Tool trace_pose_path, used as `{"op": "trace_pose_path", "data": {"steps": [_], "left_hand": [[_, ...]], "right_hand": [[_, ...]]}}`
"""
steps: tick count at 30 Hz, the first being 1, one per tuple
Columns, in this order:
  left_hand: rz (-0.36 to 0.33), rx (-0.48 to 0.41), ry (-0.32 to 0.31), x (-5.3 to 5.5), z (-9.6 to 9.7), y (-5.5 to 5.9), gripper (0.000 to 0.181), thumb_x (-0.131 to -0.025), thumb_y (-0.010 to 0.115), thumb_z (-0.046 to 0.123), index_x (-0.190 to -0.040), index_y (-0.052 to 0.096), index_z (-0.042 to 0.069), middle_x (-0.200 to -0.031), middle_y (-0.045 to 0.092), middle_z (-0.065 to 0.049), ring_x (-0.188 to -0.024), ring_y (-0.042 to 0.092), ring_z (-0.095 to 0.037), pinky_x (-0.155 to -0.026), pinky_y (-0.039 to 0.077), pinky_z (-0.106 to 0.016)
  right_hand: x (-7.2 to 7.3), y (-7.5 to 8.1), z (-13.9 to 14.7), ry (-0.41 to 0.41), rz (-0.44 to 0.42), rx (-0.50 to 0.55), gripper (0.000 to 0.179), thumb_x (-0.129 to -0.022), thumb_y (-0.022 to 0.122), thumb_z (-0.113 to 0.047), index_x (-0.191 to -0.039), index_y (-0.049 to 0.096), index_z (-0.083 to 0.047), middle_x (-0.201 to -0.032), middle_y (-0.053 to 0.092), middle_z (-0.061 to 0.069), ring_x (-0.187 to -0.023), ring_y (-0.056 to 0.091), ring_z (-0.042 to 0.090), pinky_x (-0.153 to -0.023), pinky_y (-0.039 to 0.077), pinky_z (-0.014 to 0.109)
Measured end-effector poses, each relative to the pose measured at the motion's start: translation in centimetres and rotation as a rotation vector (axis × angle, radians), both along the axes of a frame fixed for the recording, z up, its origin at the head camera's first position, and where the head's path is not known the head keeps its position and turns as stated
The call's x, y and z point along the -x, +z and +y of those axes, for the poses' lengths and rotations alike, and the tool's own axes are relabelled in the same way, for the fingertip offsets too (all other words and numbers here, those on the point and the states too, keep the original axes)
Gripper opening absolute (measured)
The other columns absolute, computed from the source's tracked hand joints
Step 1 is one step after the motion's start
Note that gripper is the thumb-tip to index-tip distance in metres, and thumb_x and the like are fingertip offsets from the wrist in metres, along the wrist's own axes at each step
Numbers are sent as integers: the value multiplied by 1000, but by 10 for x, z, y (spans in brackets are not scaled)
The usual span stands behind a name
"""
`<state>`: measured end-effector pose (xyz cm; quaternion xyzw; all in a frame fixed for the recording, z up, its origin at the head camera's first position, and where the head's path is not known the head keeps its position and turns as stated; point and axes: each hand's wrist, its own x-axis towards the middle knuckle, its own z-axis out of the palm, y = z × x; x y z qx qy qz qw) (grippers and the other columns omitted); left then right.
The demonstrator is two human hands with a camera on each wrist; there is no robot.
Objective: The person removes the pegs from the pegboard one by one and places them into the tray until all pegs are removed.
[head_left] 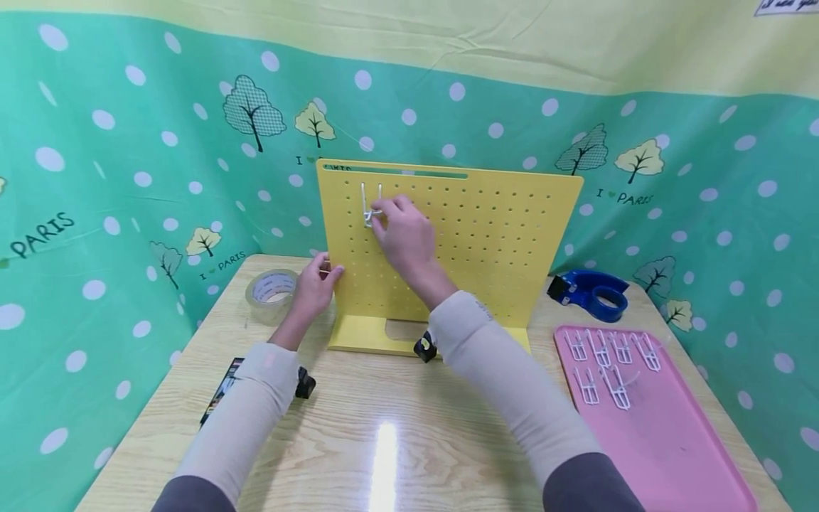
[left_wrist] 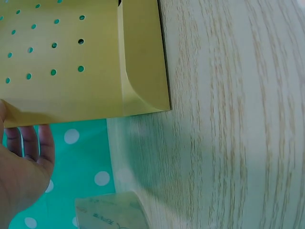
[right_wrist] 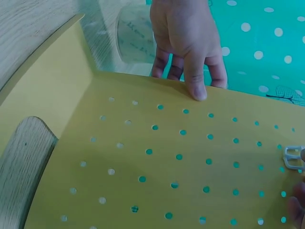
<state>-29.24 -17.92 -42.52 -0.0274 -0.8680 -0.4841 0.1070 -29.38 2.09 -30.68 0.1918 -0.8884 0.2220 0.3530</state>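
Note:
A yellow pegboard (head_left: pixel 486 242) stands upright on its base on the table. My left hand (head_left: pixel 311 288) grips its left edge; the right wrist view shows the thumb (right_wrist: pixel 194 78) on the front face and the other fingers behind. Near the board's upper left, my right hand (head_left: pixel 409 235) pinches the lower end of a white wire hook (head_left: pixel 367 217). Two prongs of this hook point up along the top rows of holes, against the board in the head view. Only part of the hook (right_wrist: pixel 291 157) and a few fingers show in the right wrist view.
A pink tray (head_left: pixel 672 441) with several white wire hooks (head_left: pixel 616 387) lies at the right. Behind it sits a blue tape dispenser (head_left: pixel 595 293). Left of the board is a clear tape roll (head_left: pixel 269 302), and a dark flat box (head_left: pixel 220 391) lies partly under the left sleeve.

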Motion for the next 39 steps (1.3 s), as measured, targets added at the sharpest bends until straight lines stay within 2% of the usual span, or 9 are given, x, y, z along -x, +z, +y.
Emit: {"op": "trace_pose_path", "data": {"steps": [10, 19, 26, 32, 39], "left_hand": [[-2, -7, -5, 1, 0, -1, 36, -104, 57, 34, -129, 57, 9, -112, 65, -19, -99, 62, -31, -83, 53, -38], [12, 3, -5, 2, -1, -2, 37, -104, 57, 36, -129, 56, 8, -111, 65, -19, -98, 61, -31, -82, 53, -37], [17, 0, -11, 2, -1, -2, 39, -104, 58, 37, -129, 57, 8, -108, 64, -18, -96, 60, -30, -80, 51, -35], [13, -8, -13, 1, 0, -1, 39, -103, 59, 37, -129, 57, 8, -107, 63, -18, -95, 59, -29, -80, 51, -34], [-6, -10, 2, 0, 0, 0, 35, -105, 58, 33, -129, 57, 8, -108, 63, -18, -95, 59, -28, -79, 52, -34]], "right_hand": [[3, 0, -5, -13, 22, 15, 11, -97, 69, -25, -102, 77, -19, -98, 72, 0, -73, 65, 13, -59, 52, 24], [1, 1, -1, 30, 110, 0, 9, -96, 70, -23, -100, 77, -17, -96, 73, 2, -66, 63, 14, -54, 49, 23], [-2, 2, -1, 45, 147, 3, 10, -97, 69, -23, -98, 77, -17, -95, 73, 2, -65, 63, 13, -53, 49, 22], [-10, 4, 6, 56, 143, 15, 8, -95, 72, -22, -97, 78, -17, -92, 72, 1, -65, 62, 12, -53, 48, 21], [-21, 6, 29, 59, 86, 31, 8, -94, 73, -23, -98, 78, -18, -93, 72, 1, -66, 62, 13, -52, 46, 22]]}}
